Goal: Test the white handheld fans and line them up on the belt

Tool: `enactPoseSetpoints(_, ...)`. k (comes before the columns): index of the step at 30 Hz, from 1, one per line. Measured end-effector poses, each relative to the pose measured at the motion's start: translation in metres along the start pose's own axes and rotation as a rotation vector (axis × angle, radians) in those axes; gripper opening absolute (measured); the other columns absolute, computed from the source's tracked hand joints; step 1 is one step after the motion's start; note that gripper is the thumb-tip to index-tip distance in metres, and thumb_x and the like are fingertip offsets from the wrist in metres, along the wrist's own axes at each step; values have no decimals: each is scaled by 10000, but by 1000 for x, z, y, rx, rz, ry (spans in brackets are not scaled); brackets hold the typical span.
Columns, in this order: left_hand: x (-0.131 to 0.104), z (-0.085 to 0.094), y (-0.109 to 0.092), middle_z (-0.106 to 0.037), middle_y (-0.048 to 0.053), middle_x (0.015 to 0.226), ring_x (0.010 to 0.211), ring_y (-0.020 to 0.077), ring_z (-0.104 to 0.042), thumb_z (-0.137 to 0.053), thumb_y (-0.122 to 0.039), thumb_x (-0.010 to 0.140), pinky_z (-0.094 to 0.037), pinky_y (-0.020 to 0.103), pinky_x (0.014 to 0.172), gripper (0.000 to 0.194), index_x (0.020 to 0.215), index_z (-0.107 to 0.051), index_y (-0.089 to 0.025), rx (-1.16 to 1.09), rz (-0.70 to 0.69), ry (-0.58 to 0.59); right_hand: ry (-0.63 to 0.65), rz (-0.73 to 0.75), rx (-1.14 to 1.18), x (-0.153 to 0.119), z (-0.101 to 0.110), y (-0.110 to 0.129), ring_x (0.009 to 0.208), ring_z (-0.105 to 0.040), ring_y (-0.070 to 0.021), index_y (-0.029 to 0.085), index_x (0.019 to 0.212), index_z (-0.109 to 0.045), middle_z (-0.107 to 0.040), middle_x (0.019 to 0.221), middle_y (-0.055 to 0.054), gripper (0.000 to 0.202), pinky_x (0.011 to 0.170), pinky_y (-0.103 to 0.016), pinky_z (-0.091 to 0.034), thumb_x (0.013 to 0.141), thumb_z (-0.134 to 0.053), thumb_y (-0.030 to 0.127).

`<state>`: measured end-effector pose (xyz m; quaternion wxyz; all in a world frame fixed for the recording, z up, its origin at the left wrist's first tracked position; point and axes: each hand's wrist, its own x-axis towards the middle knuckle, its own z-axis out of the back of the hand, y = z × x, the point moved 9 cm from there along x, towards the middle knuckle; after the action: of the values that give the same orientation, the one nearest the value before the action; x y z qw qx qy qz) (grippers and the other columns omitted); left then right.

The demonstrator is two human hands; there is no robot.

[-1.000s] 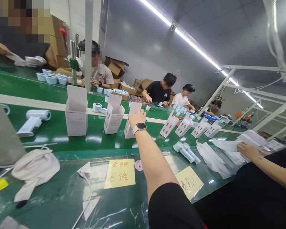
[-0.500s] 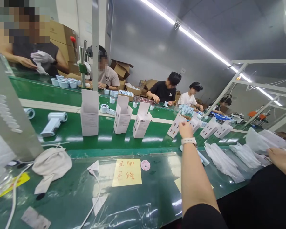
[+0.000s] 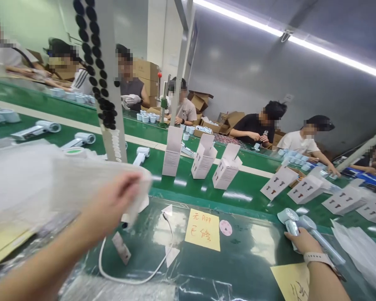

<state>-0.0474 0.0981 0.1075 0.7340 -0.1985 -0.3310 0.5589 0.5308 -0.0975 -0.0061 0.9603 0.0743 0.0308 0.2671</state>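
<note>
From the lower left reaches my left hand, closed on a thin white translucent bag; both are blurred by motion. This bag overlaps a pile of white bags at the left. My right hand, with a light watch strap at its wrist, grips the handle of a light-blue handheld fan that has a round grilled head. Against it lies a second light-blue handheld device, its long handle pointing right. Part of the gripped handle is hidden by the fingers.
Open white boxes stand along the green belt, with several light-blue devices to their left. A metal post rises at left. A white cable and yellow note lie in front. Co-workers sit opposite.
The view has swung left. My right hand has left the white boxes, come down and taken hold of the light-blue handheld fan. My left hand now shows at left with a white bag.
</note>
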Motion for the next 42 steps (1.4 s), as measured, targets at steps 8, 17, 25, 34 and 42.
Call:
enactPoseSetpoints(8,-25,-165,8,-744,116,896,947,314,-693,-480,-195,880,-489,416,876,198,864,-678,-192,101,-65,602,191,337,147,-81,-42,112,872,-727,-303,191,1037,-671,-771,943,-116,362,755,-356,-527,864,-510,465)
enactPoseSetpoints(17,-19,-158,36,-615,18,723,701,195,-584,-518,-339,849,-467,314,695,213,928,-633,-179,-374,74,616,523,809,719,-235,-33,281,727,-689,-258,194,1103,-660,-741,907,-64,387,669,-367,-526,806,-581,429)
enactPoseSetpoints(25,10,-140,61,-384,-76,607,492,120,-382,-450,-323,869,-358,235,516,247,1072,-516,-199,-568,216,402,221,909,483,-248,-69,282,1005,-714,-316,154,1176,-663,-741,1137,-151,340,844,-426,-560,888,-555,301)
enactPoseSetpoints(34,-54,-108,-47,-672,53,849,800,235,-633,-525,-60,836,-482,356,722,391,1203,-585,-178,204,-570,371,136,1070,449,-287,-45,301,816,-710,-285,159,1112,-691,-721,983,-136,279,661,-355,-530,858,-585,203)
enactPoseSetpoints(42,-53,-69,-74,-704,76,973,851,219,-652,-434,-123,899,-518,349,750,412,1279,-568,-207,106,-544,377,1226,717,1169,-296,-26,294,423,-472,-101,157,1038,-633,-540,637,40,575,378,-211,-272,792,-619,676)
